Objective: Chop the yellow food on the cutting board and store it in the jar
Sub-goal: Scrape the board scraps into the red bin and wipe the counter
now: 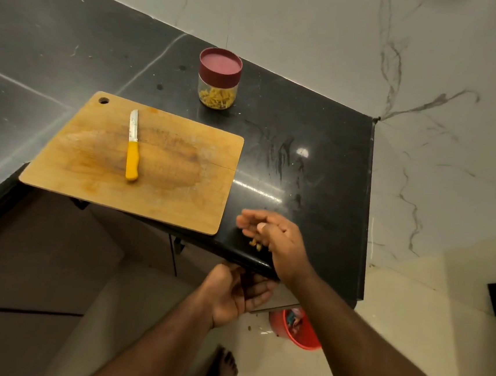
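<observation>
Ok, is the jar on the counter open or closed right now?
Closed. The maroon lid sits squarely on the jar, which stands upright with chopped yellow food at its bottom.

Knife [133,149] on cutting board [161,197], lidded jar [218,79] behind, right hand [272,235] sweeping yellow bits [256,243]

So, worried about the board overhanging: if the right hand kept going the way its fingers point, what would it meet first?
Probably the board's near right corner; right hand points left along the counter edge.

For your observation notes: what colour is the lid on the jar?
Dark red, or maroon: the lid on the jar, head view.
</observation>
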The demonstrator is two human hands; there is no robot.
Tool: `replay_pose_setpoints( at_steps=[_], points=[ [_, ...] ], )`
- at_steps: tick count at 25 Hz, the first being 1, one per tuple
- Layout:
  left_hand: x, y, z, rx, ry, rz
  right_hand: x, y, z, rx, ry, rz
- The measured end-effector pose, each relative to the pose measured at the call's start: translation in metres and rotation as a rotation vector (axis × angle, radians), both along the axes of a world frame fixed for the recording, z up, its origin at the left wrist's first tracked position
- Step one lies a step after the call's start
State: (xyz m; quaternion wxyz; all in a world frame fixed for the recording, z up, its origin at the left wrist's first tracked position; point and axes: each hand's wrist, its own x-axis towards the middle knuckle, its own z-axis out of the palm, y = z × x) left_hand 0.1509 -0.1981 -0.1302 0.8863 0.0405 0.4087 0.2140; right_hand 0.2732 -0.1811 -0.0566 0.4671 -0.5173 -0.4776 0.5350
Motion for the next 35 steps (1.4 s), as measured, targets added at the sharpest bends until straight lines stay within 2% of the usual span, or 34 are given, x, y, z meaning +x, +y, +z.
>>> replay_pose_setpoints(
  at_steps=[3,8,11,14,19,21,24,26,29,31,35],
  points=[
    [-0.001,0.000,0.001,-0.020,-0.032,0.052,0.004,-0.022,0.004,-0.024,0.112,-0.057],
    [-0.001,0.000,0.004,-0.029,0.001,0.081,0.029,-0.002,0.008,0.004,0.032,-0.240],
    [-0.002,0.000,0.005,-0.010,0.017,0.070,0.009,-0.024,0.002,0.025,-0.050,-0.176],
    [-0.005,-0.002,0.007,0.016,0.043,0.054,-0.006,-0.050,0.003,0.028,-0.007,-0.092],
    [-0.002,-0.004,0.010,0.010,0.071,0.066,0.027,-0.014,0.008,0.070,-0.144,-0.396],
    [0.001,-0.008,0.016,0.019,0.086,0.061,0.008,-0.025,0.009,0.026,-0.182,-0.357],
    [0.004,-0.011,0.020,0.045,0.132,0.047,-0.025,-0.053,0.018,0.043,-0.115,-0.131],
    [0.003,-0.008,0.019,0.037,0.142,0.066,0.004,-0.035,0.022,0.089,-0.144,-0.179],
    [-0.002,-0.005,0.013,0.038,0.148,0.115,0.073,0.022,0.017,0.033,-0.140,-0.504],
    [-0.005,-0.006,0.011,0.037,0.145,0.136,0.098,0.058,0.008,0.006,-0.174,-0.635],
    [0.000,-0.003,0.003,0.019,0.154,0.153,0.098,0.133,-0.001,0.069,-0.284,-0.527]
  ],
)
